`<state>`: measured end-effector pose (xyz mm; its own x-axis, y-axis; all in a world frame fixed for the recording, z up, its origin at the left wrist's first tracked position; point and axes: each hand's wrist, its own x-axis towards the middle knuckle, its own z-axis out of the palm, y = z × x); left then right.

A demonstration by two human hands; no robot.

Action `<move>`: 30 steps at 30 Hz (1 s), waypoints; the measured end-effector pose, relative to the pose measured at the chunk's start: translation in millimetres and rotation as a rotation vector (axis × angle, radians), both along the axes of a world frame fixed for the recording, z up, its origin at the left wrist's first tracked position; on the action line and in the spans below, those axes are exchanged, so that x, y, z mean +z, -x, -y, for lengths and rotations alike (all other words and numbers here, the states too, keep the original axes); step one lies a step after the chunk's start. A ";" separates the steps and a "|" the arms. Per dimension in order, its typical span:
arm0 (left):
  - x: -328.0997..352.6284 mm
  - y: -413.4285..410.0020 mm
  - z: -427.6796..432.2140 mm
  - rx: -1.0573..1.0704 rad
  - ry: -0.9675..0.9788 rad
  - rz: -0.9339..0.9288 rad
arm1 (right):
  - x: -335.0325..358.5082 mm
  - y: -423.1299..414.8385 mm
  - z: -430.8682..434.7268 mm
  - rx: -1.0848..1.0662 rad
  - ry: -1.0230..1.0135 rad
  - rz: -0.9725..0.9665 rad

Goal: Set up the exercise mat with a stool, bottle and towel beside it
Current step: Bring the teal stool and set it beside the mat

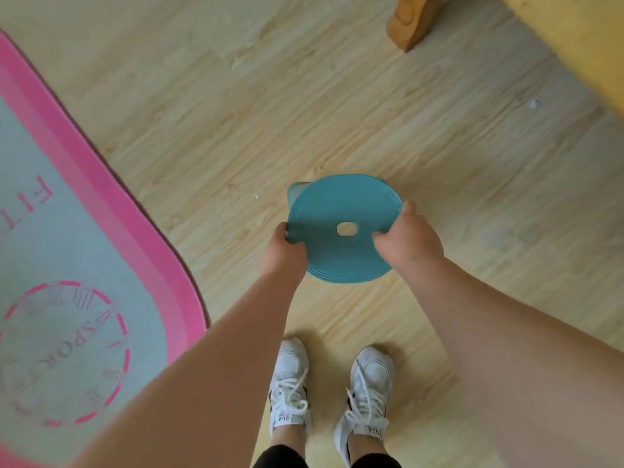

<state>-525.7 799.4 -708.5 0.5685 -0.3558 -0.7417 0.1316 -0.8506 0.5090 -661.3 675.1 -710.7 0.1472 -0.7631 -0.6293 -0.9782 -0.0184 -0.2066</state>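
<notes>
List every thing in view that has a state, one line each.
stool: seat facing up, gripped at both sides; cannot tell whether it touches the floor
left hand: grips the stool's left edge
right hand: grips the stool's right edge
exercise mat: unrolled, flat on the floor, left of the stool
shoes: laced, standing on the floor

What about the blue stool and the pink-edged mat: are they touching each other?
Apart. The head view shows a broad strip of wooden floor between the stool and the pink edge of the mat.
</notes>
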 end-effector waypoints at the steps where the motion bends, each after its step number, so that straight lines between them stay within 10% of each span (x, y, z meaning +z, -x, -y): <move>1: 1.5 -16.5 -13.7 0.047 0.003 0.014 | -0.3 -22.8 -8.5 0.038 0.003 0.015; 30: -21.2 -159.7 -144.4 0.368 -0.073 -0.127 | -37.1 -242.2 -97.0 0.414 -0.179 0.083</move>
<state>-366.0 943.8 -729.7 0.5504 -0.0894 -0.8301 0.4922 -0.7684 0.4090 -419.1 772.1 -747.8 0.4727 -0.5098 -0.7188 -0.8759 -0.3612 -0.3198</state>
